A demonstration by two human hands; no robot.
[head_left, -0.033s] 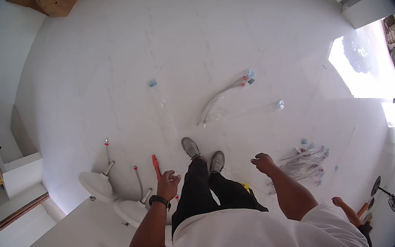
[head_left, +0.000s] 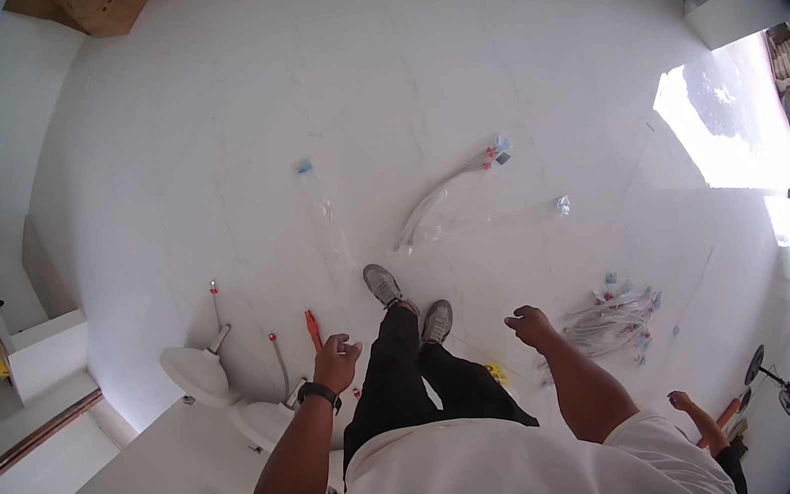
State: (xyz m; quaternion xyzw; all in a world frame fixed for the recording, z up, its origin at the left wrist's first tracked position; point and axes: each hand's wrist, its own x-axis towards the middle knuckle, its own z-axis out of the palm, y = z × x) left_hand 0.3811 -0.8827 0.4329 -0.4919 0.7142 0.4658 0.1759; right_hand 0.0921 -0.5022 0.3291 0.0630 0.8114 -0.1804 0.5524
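Observation:
My left hand (head_left: 336, 361) hangs above the floor with loosely bent fingers apart and nothing visible in it; a black watch (head_left: 319, 393) is on that wrist. Just beyond it, partly covered by the hand, is a long red tool (head_left: 312, 327). My right hand (head_left: 529, 326) hangs with relaxed, partly curled fingers and appears empty. To its right, a pile of bagged flexible hoses (head_left: 612, 319) lies on the floor. A smaller bundle of hoses (head_left: 438, 190) lies ahead of my feet. Left of the red tool is a single hose with a red end (head_left: 278, 359).
Two white washbasins (head_left: 193, 372) with taps stand at left, beside another hose (head_left: 216, 302). Clear plastic sleeves (head_left: 327, 211) lie ahead. Something yellow (head_left: 496, 372) is by my leg. Another person's arm (head_left: 699, 417) and a black fan (head_left: 773, 383) show at lower right. A cardboard box (head_left: 114, 5) is far left.
The view has shifted very slightly. My left hand sits a little farther forward, over the near end of the red tool; the floor items lie as before.

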